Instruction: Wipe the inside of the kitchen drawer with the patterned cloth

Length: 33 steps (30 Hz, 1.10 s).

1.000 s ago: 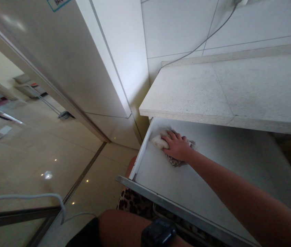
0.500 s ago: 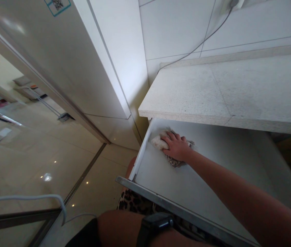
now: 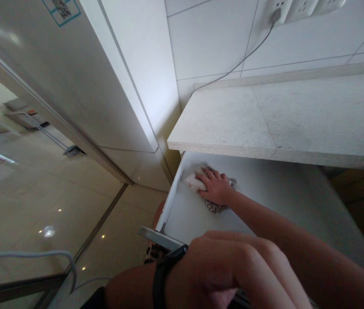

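Note:
My right hand (image 3: 216, 187) presses flat on a crumpled patterned cloth (image 3: 197, 183) in the far left corner of an open white drawer (image 3: 265, 189). Its fingers are spread over the cloth. My left hand (image 3: 233, 268) is close to the camera at the bottom, curled into a loose fist over the drawer's metal front edge (image 3: 156, 236). A black wristband (image 3: 160, 279) sits on its wrist. What the left fingers hold, if anything, is hidden.
A speckled stone countertop (image 3: 265, 120) overhangs the drawer. A white tiled wall behind carries sockets (image 3: 294, 8) with a grey cable (image 3: 233, 71). A tall white panel stands at left. A shiny tiled floor (image 3: 40, 193) and a white hose (image 3: 40, 255) lie lower left.
My left hand has risen from the bottom edge into view over the drawer front. The right hand stays on the cloth in the corner. The view has tilted up slightly.

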Motion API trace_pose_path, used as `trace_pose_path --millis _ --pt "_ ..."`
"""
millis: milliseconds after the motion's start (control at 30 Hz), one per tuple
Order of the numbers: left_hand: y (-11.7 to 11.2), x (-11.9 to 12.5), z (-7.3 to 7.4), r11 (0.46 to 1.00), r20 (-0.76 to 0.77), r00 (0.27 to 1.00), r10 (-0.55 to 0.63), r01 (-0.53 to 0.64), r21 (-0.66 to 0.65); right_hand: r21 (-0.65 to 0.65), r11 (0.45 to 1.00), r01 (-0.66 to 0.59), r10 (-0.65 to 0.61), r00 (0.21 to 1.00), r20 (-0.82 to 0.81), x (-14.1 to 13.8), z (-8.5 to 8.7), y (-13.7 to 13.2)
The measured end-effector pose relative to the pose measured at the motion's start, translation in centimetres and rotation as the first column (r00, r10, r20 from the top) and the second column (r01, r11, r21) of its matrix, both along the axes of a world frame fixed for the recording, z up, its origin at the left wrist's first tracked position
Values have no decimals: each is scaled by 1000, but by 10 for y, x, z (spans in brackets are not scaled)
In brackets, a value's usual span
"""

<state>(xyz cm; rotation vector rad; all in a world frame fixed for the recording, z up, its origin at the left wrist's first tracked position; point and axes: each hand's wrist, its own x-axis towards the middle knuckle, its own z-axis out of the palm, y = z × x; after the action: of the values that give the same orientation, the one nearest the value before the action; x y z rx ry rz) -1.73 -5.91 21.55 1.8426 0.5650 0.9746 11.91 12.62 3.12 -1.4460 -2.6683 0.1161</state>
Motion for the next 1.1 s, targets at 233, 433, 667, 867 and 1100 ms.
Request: trace_pose_path --millis 233,433,667,867,1100 --pt "42 -13 22 987 397 916 -64 0 159 -47 999 -8 7 999 -31 3 4 -1" --pt "117 -73 11 952 315 930 192 -255 172 -64 998 -25 22 999 -45 12 5 4" --pt "182 -117 -20 611 413 461 785 -687 -394 -35 999 22 -23 999 -42 5 7 -17" --pt "192 -133 -80 466 152 476 866 -661 -588 -127 901 -416 402 908 -123 6 7 -57" --pt "198 -137 -122 563 -159 641 751 -747 -353 -78 997 -13 3 993 -118 39 7 -14"
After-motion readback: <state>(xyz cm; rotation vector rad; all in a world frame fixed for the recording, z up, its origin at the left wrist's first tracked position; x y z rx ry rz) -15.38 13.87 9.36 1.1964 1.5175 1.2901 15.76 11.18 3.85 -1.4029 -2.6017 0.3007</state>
